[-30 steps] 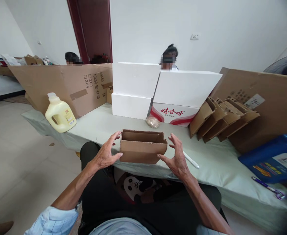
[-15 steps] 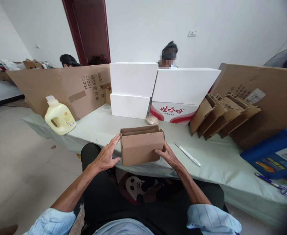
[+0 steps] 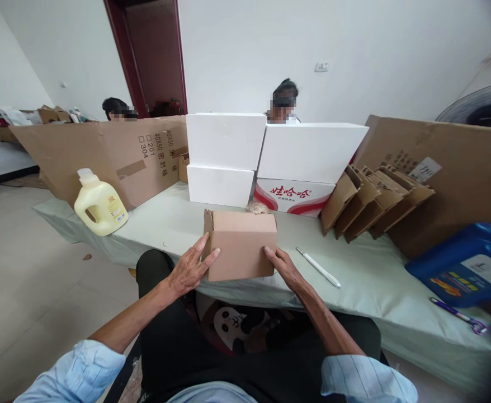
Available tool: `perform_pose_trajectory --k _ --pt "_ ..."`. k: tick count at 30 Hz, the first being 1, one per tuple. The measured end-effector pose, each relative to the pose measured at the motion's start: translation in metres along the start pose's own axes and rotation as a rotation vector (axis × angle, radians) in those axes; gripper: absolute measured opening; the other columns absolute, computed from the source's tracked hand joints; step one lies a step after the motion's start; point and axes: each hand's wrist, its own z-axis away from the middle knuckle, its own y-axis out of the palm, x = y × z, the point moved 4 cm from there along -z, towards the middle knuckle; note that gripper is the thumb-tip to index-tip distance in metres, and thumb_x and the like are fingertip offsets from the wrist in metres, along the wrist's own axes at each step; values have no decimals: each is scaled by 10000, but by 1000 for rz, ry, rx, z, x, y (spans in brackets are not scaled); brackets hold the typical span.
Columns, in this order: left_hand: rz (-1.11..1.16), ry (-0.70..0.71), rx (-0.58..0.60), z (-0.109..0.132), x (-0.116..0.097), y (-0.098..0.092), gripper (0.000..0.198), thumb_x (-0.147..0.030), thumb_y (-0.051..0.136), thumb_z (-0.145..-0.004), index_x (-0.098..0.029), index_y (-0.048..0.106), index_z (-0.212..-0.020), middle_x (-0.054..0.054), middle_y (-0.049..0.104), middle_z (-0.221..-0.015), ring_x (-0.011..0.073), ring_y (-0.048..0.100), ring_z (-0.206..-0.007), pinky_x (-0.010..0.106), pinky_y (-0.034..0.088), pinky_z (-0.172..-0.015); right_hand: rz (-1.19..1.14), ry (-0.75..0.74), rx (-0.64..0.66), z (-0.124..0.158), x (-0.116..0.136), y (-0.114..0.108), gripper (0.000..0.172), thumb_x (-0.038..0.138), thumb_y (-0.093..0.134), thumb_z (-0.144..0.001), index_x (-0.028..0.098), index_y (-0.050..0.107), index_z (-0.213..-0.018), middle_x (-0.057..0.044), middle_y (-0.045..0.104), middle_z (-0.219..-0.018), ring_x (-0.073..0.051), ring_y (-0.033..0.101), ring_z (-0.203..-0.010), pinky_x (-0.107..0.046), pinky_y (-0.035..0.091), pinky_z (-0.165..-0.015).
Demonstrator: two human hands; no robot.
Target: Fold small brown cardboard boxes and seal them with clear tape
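A small brown cardboard box stands at the table's near edge, its plain front toward me. A flap lies along its top, and a narrow gap shows at its upper left corner. My left hand grips the box's left end, thumb on the front and fingers along the side. At the right end my right hand holds it, thumb pressed on the front face and the other fingers partly hidden. Just right of that hand lies a white pen-like tool. Behind the box is a beige bundle, partly covered.
White boxes are stacked at the back, beside a red-and-white printed carton. Folded cardboard pieces lean at right, near a blue jug and purple scissors. A yellow jug stands left. Two people sit beyond.
The box's open top has been covered by its flap, so the inside no longer shows. My left thumb has moved onto the front face. The view has shifted slightly.
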Motion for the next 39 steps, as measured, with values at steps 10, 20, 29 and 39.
perform_pose_trajectory --k 10,20,29,39 --pt "465 -520 29 -46 25 -53 830 -518 768 -899 -199 445 -1594 168 621 -1393 320 671 -1198 451 621 -951 159 -117 115 30 71 -24 759 767 658 -920 252 679 -1477 -90 755 -1350 -362 666 -1267 -454 588 -1030" --pt "571 -825 119 -58 43 -31 583 -663 669 -916 -180 716 -1240 129 669 -1255 312 673 -1144 463 573 -1014 340 -48 26 1 69 -17 639 769 580 -931 185 802 -1064 -55 766 -923 -272 684 -871 -328 530 -726" --pt "606 -393 110 -45 49 -36 1264 -458 1013 -647 -256 290 -1664 215 350 -1663 457 347 -1580 633 423 -1244 485 -72 -77 -29 65 -15 724 778 372 -994 178 736 -812 -63 723 -822 -268 664 -795 -339 495 -681" --pt "592 -434 -54 -36 37 -32 883 -321 983 -633 -253 467 -1347 198 444 -1562 424 448 -1538 565 540 -1129 1315 343 -227 19 -47 -125 325 382 591 -1020 116 768 -1079 -262 711 -1215 -399 661 -1188 -502 540 -921"
